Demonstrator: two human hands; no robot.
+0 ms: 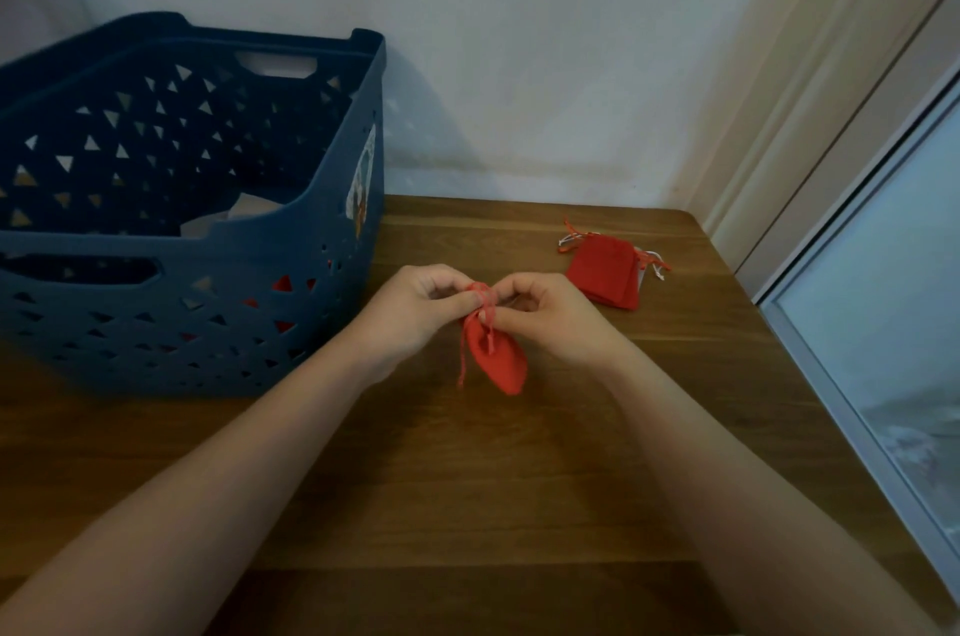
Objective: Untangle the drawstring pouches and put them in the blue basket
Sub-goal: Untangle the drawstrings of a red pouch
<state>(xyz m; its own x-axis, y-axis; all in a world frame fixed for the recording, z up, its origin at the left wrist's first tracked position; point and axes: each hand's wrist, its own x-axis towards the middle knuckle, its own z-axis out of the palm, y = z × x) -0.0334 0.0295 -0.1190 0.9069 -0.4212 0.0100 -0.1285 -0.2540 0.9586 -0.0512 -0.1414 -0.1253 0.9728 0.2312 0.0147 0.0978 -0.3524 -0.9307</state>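
A small red drawstring pouch [497, 359] hangs above the wooden table [467, 479], held at its gathered top. My left hand [415, 310] pinches the pouch's red strings from the left, and my right hand [545, 315] pinches them from the right. One loose string dangles down the pouch's left side. A flat pile of more red pouches [605, 277] with tangled red and white strings lies on the table to the right, beyond my right hand. The blue basket [218, 271] stands at the left; red shows through its lower holes.
The table ends at a white wall behind and a window frame [831, 375] along its right side. The basket has a sticker on its right wall and some pale items inside.
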